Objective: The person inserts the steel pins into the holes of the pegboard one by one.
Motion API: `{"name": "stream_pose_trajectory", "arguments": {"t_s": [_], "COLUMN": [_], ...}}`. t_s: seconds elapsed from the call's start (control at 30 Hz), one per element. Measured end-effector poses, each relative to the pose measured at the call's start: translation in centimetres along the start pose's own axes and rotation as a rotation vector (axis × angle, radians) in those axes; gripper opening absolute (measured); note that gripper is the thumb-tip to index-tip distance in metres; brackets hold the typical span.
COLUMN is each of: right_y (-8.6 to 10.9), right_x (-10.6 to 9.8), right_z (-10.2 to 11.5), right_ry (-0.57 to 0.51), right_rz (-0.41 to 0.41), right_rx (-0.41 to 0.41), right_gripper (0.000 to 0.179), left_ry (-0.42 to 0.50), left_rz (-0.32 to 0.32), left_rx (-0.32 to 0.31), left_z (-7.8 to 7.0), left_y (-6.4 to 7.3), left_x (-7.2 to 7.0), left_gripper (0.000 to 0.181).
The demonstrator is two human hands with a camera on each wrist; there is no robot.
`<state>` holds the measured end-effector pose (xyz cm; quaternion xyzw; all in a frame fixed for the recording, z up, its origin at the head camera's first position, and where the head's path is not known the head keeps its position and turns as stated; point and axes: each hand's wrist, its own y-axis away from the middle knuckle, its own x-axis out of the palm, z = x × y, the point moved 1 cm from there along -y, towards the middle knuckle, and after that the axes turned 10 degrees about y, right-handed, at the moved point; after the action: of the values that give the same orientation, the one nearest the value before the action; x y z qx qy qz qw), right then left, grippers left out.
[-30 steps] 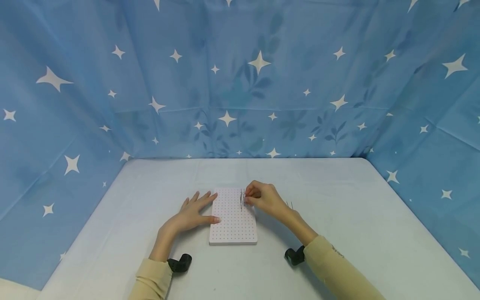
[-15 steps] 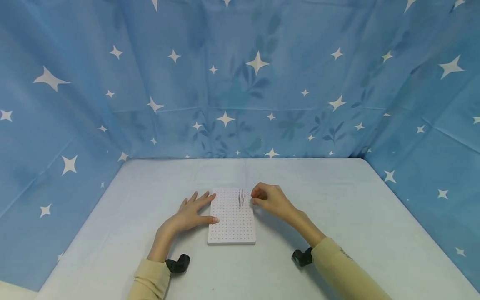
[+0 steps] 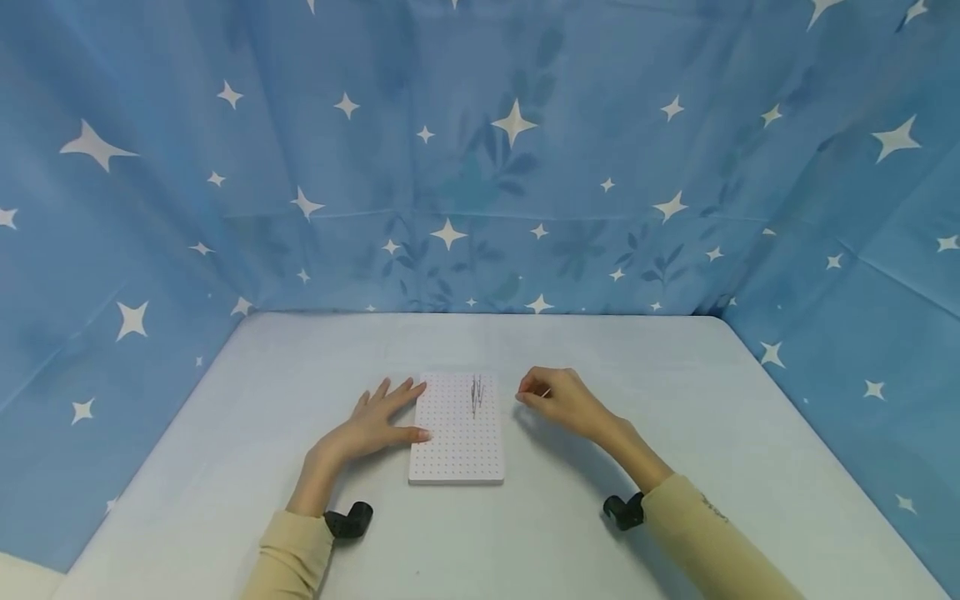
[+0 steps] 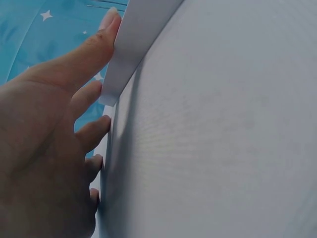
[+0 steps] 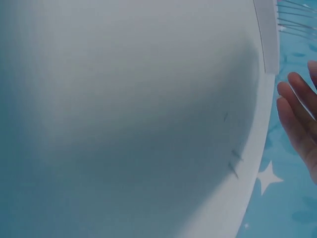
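Observation:
A white pegboard [image 3: 457, 450] with rows of small holes lies flat on the table. Several thin metal pins [image 3: 474, 400] stand upright in its upper right part; they also show in the right wrist view as thin rods [image 5: 297, 22]. My left hand [image 3: 367, 429] spreads its fingers at the board's left side, the thumb resting on the edge. To the right of the board hovers my right hand [image 3: 562, 402], fingers loosely bent and apart from the board. I see nothing held in it. Several small dark pins [image 5: 234, 170] lie on the table in the right wrist view.
A white cloth-covered table [image 3: 450, 542] spreads around the board. Behind and beside it hangs a blue curtain [image 3: 480, 167] with white stars. Each wrist carries a black camera, the left one [image 3: 351, 521] low beside the sleeve.
My right hand has let go of a pin on the board and moved right, off the board. The pins stay standing. My left hand keeps its place on the board's edge.

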<state>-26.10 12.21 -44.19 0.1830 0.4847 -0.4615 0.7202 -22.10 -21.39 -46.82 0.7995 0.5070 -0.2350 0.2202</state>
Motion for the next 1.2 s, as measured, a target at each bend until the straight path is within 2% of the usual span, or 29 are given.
{"name": "stream_pose_trajectory", "arguments": {"t_s": [0.37, 0.83, 1.2], "right_y": [1.2, 2.9, 3.8], "right_x": [-0.9, -2.2, -2.9], "right_z": [-1.5, -3.8, -5.2], "right_ry": [0.044, 0.110, 0.108], "right_rz": [0.051, 0.101, 0.164], "right_rx": [0.060, 0.064, 0.112], "right_gripper": [0.005, 0.008, 0.026], "left_ry": [-0.008, -0.017, -0.014], "left_rz": [0.002, 0.011, 0.005], "left_rx": [-0.006, -0.007, -0.018], "left_z": [0.2, 0.0, -0.2], "left_y": [-0.1, -0.3, -0.2], "left_x": [-0.1, -0.1, 0.0], "left_gripper": [0.090, 0.091, 0.091]}}
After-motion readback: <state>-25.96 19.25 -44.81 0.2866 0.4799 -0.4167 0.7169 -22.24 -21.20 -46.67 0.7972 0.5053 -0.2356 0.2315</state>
